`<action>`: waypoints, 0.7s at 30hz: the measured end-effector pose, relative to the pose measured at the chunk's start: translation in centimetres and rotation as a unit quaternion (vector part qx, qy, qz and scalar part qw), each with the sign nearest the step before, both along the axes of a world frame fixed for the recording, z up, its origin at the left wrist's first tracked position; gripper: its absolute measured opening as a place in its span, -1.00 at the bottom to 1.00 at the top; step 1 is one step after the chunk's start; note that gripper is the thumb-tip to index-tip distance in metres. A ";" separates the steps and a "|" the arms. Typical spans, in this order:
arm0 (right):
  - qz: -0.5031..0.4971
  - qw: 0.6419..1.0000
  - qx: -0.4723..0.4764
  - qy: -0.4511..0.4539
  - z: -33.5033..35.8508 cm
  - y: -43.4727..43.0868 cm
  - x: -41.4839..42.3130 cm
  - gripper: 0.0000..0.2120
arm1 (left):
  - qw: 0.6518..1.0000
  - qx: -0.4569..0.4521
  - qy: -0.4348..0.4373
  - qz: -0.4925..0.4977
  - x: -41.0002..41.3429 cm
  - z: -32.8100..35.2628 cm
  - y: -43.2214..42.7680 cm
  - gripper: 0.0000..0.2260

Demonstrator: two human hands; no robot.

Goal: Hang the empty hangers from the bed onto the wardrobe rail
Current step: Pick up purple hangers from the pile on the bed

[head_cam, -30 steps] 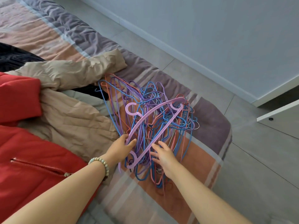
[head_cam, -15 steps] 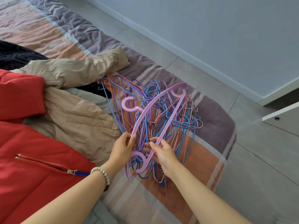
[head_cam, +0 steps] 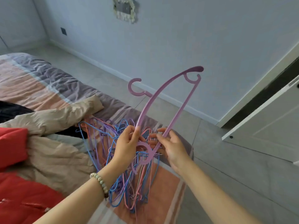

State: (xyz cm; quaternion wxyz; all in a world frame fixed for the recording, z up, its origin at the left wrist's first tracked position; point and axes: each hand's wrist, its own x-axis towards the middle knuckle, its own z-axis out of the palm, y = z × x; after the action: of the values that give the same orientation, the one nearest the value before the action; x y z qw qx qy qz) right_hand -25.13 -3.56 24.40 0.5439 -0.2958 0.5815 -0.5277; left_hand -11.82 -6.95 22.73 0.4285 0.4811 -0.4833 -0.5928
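Head view: left hand and right hand grip one pink hanger (lower end). Best lifted clear of the tangled pile.

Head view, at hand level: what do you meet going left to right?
Red jacket → beige coat → left hand → right hand → white door. The purple hanger and hanger pile overlap the hands, so they are omitted.
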 end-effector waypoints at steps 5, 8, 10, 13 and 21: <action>-0.028 0.999 -0.017 -0.031 9.6 3.9 -6.0 -0.85 | 0.995 -0.066 -0.004 -0.069 -4.7 9.7 0.4 -0.78; -0.015 0.997 -0.003 0.071 15.9 7.5 -9.4 -0.84 | 0.988 -0.100 0.004 -0.115 -7.8 15.4 1.3 -0.81; -0.009 0.988 0.001 0.152 19.9 10.1 -11.7 -0.84 | 0.983 -0.119 0.008 -0.142 -9.9 19.2 2.2 -0.83; -0.025 0.974 -0.033 0.224 25.8 13.7 -14.9 -0.84 | 0.968 -0.166 -0.011 -0.186 -13.1 24.5 4.2 -0.83; -0.134 0.954 -0.143 0.226 38.7 23.2 -20.5 -0.68 | 0.890 -0.297 -0.055 -0.341 -20.6 37.6 12.6 -0.81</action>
State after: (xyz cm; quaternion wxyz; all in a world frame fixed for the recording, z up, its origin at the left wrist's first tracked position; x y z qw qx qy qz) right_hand -45.59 19.64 63.09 0.2745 -0.4018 0.6421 -0.5924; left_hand -32.44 5.68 60.29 0.2951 0.1691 -0.7939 -0.5040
